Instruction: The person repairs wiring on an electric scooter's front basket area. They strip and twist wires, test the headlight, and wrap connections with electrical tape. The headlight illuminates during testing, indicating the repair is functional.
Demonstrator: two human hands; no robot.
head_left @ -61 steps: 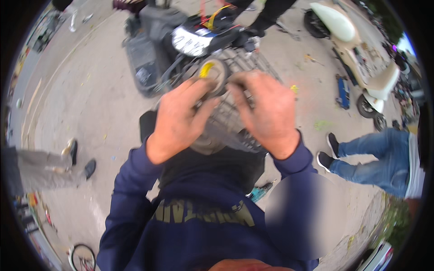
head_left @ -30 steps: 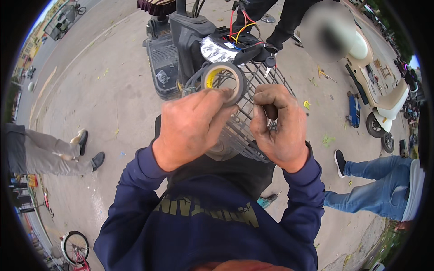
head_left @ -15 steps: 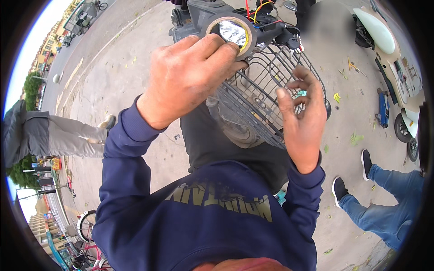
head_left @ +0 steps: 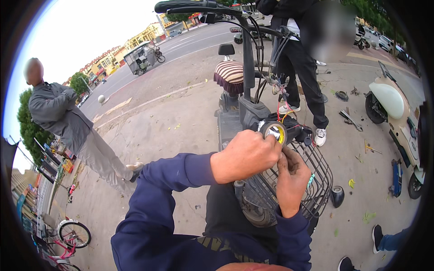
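My left hand (head_left: 245, 156) is closed round a roll of tape (head_left: 281, 132) with a yellow inner ring. My right hand (head_left: 293, 179) is just below the roll, thumb and index finger pressed together against my left fingertips; whatever they hold is hidden. Both are over the black wire basket (head_left: 320, 174) at the front of a dark electric scooter (head_left: 251, 108). Red and yellow wires (head_left: 284, 105) hang exposed at its front, above the tape.
A person in grey (head_left: 56, 113) stands left; another in black (head_left: 307, 86) stands beyond the scooter; jeans (head_left: 393, 241) show lower right. A cream scooter (head_left: 384, 97), blue jack (head_left: 396, 178) and scattered tools (head_left: 350, 119) lie right. A pink bicycle (head_left: 68, 239) is lower left.
The view has tilted up, showing street and handlebars. My right hand, spread half a second ago, has closed in beside the left, which still holds the tape roll.
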